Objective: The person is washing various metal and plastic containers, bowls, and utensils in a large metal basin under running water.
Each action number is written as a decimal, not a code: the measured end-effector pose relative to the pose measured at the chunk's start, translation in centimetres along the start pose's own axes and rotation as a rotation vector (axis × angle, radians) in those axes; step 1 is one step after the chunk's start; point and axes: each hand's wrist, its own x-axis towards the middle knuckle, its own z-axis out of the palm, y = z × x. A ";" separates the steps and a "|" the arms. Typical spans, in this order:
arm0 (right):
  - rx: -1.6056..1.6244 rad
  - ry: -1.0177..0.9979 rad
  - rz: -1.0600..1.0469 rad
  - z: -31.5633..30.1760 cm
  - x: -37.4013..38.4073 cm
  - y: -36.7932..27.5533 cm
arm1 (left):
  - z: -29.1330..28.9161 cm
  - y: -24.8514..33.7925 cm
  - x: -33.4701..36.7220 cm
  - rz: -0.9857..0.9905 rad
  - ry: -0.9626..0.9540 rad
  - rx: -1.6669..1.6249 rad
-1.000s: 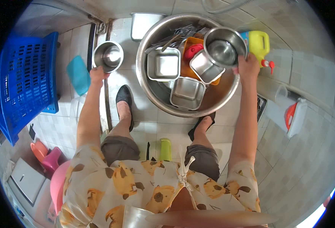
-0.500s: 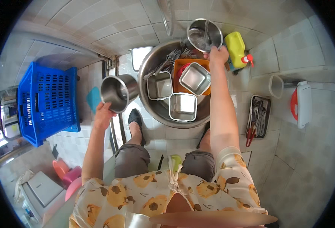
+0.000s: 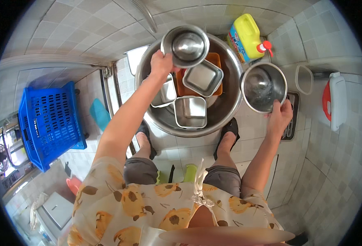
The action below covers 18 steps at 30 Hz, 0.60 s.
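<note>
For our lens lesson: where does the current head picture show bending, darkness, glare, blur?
All in the head view: lines on the tiled wall bow; corners go black; highlights gleam inside the pot held over the basin; a brownish shape at the lower edge looks blurred.

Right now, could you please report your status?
Left hand holding steel pot over basin. Right hand holding second pot, right of basin. Square containers inside basin.

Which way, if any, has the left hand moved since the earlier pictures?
Yes: the left hand went rightward and forward, from left of the large metal basin to over it.
</note>
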 end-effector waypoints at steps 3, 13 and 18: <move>0.016 0.073 0.040 -2.0 -0.5 1.7 | 3.6 1.3 3.3 -0.042 -0.078 -0.068; 0.103 0.045 0.013 -2.5 -0.2 1.8 | 8.0 2.3 7.8 -0.038 -0.099 -0.033; 0.088 0.081 0.030 -2.5 -0.3 1.8 | 9.0 4.0 6.9 -0.016 -0.090 -0.262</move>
